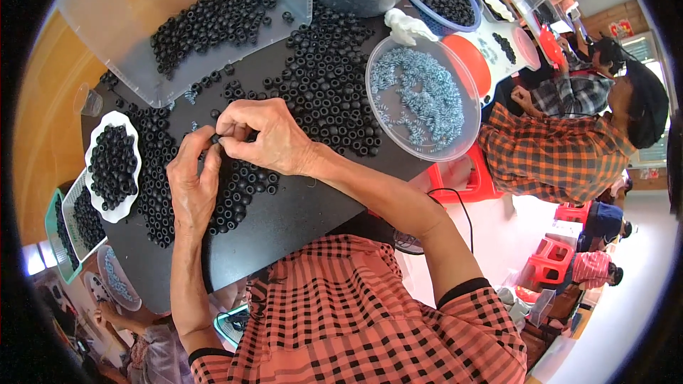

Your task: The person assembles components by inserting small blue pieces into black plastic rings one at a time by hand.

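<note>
My left hand (pixel 191 178) and my right hand (pixel 267 139) meet over the dark tabletop (pixel 284 217). Fingertips of both pinch a small black bead-like piece (pixel 215 139), mostly covered by the fingers. Loose black bead-like pieces (pixel 331 82), round with a hole, spread beneath and beyond the hands. To the right, a round clear tray (pixel 469 139) holds many tiny pale-blue coiled bits (pixel 420 96) that look like springs. A few similar bits (pixel 191 94) lie among the black pieces beyond my hands. Left of my left hand, a white scalloped dish (pixel 135 171) is filled with black pieces.
A large translucent bin (pixel 128 35) lies beyond my hands, black pieces inside. Full tubs, one clear (pixel 348 1) and one blue-rimmed (pixel 434 20), stand at the far right. Baskets (pixel 69 206) sit at the left edge. People (pixel 562 146) sit on the right, near red stools (pixel 551 259).
</note>
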Demonstrator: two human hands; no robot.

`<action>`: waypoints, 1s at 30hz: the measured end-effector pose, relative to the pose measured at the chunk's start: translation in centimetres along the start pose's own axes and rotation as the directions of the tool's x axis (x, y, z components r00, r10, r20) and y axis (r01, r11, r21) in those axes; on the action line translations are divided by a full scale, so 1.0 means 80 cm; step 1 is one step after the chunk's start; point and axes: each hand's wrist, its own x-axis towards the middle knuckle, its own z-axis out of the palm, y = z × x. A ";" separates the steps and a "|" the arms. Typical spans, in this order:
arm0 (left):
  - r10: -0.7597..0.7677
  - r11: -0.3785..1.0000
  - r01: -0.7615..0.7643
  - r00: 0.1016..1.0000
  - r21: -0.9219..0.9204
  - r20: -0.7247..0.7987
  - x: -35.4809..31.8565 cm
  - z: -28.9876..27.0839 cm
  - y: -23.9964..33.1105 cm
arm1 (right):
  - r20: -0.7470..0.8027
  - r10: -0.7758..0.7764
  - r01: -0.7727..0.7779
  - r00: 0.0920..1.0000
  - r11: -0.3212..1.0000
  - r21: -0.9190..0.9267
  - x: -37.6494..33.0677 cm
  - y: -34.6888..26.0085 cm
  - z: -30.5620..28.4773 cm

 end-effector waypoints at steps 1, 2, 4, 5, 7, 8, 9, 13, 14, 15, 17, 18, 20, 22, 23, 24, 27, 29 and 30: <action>0.016 1.000 -0.016 1.000 0.027 -0.001 0.000 0.001 0.000 | 0.010 -0.005 0.006 1.000 1.000 -0.020 -0.001 -0.001 -0.001; 0.030 0.998 -0.030 1.000 0.055 -0.004 0.000 0.002 0.000 | 0.022 -0.010 0.011 1.000 0.999 -0.039 -0.001 -0.001 -0.002; 0.039 0.997 -0.039 0.999 0.066 0.004 0.002 0.003 0.001 | 0.034 -0.015 0.017 0.999 0.998 -0.057 0.001 -0.001 -0.005; 0.042 0.996 -0.043 0.999 0.079 0.010 0.001 0.004 0.001 | 0.043 -0.009 0.012 0.999 0.998 -0.062 0.001 0.000 -0.005; 0.065 0.993 -0.067 0.998 0.093 0.024 0.002 0.003 0.000 | 0.054 -0.002 0.006 0.999 0.998 -0.067 0.000 0.001 -0.005; 0.087 0.990 -0.090 0.996 0.109 0.037 0.002 0.002 0.000 | 0.050 0.010 -0.008 0.999 0.998 -0.055 0.000 0.001 -0.004; 0.085 0.990 -0.088 0.996 0.110 0.035 0.002 0.001 0.001 | 0.046 0.023 -0.021 0.999 0.999 -0.043 0.000 0.002 -0.003; 0.070 0.995 -0.073 0.997 0.074 0.042 0.003 0.003 0.004 | 0.035 0.020 -0.019 0.999 0.999 -0.039 -0.001 0.002 -0.001; 0.081 0.994 -0.084 0.996 0.075 0.044 0.003 0.003 0.004 | 0.037 0.024 -0.023 0.999 0.999 -0.036 -0.001 0.002 -0.001; 0.080 0.994 -0.084 0.996 0.075 0.044 0.004 0.004 0.003 | 0.040 0.028 -0.026 0.999 0.999 -0.033 -0.002 0.002 -0.001; 0.064 0.996 -0.067 0.997 0.063 0.047 0.004 0.005 0.001 | 0.026 0.018 -0.017 1.000 0.999 -0.040 -0.001 0.002 0.000; 0.064 0.996 -0.067 0.997 0.064 0.046 0.003 0.005 0.001 | 0.012 0.007 -0.006 1.000 0.999 -0.048 0.000 0.002 0.001; 0.073 0.990 -0.075 0.997 0.116 0.025 0.002 0.006 0.003 | 0.018 0.016 -0.016 1.000 0.999 -0.037 0.000 0.002 0.002; 0.096 0.985 -0.099 0.995 0.140 0.027 0.002 0.007 0.003 | 0.022 0.024 -0.024 0.999 0.999 -0.027 0.000 0.001 0.000; 0.116 0.980 -0.119 0.993 0.160 0.028 0.001 0.008 0.002 | 0.032 0.022 -0.021 0.999 0.999 -0.041 0.000 0.001 0.000; 0.116 0.980 -0.119 0.993 0.158 0.026 0.001 0.008 0.000 | 0.043 0.020 -0.017 0.999 0.998 -0.055 0.000 0.001 0.000; 0.101 0.984 -0.105 0.994 0.142 0.032 0.000 0.009 0.000 | 0.029 -0.001 0.003 1.000 0.998 -0.066 -0.002 0.001 0.001; 0.092 0.989 -0.095 0.995 0.117 0.027 0.000 0.008 0.002 | 0.006 -0.021 0.021 1.000 0.997 -0.073 -0.002 0.000 0.002; 0.089 0.989 -0.092 0.996 0.118 0.027 0.000 0.008 0.002 | -0.016 -0.041 0.040 0.999 0.996 -0.080 -0.002 0.000 0.003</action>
